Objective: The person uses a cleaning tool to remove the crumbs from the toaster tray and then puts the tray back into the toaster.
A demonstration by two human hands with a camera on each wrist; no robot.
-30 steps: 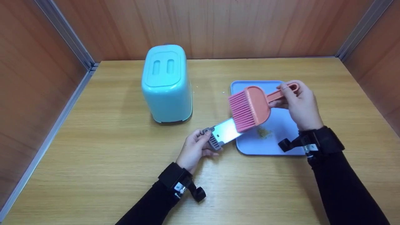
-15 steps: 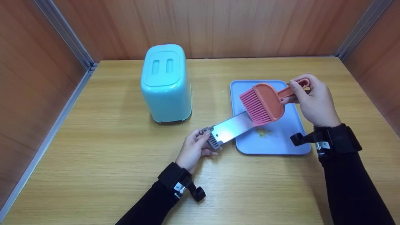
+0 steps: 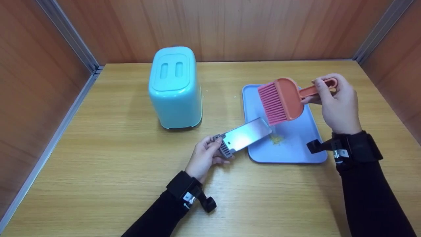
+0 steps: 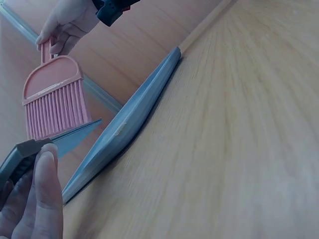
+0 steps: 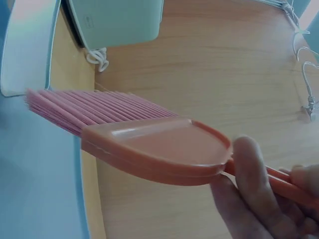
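Observation:
My right hand [image 3: 338, 105] grips the handle of a pink brush [image 3: 283, 100], held above the blue tray [image 3: 296, 151] with its bristles pointing down-left. The brush [image 5: 149, 139] fills the right wrist view; the brush [image 4: 52, 102] also shows in the left wrist view. My left hand [image 3: 205, 158] holds the grey handle of a metal scraper [image 3: 245, 135], whose flat blade reaches onto the tray's left part. A small heap of yellow crumbs [image 3: 277, 139] lies on the tray just beyond the blade's tip, under the bristles.
A light blue lidded bin [image 3: 175, 90] stands at the back left of the wooden table [image 3: 98, 171]. Wooden walls close in the table on three sides. A few crumbs [image 3: 235, 96] lie on the table left of the tray.
My right hand has lifted the brush up and to the right, off the scraper blade. The left hand and scraper have stayed in place.

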